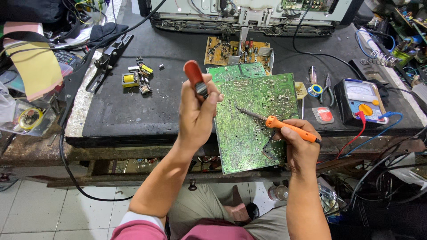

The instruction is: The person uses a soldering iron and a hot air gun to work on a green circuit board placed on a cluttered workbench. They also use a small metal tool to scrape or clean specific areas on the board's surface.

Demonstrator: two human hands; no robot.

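Right now my right hand (299, 149) grips the orange soldering iron (284, 126), tip on the green circuit board (255, 120) propped at the bench (133, 111) edge; my left hand (195, 113) clutches a red-handled tool (195, 79). Soldering looks midway, and removed components (138, 78) lie nearby.

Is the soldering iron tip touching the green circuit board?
Touching: in the head view the soldering iron tip rests on the green circuit board, no gap visible.
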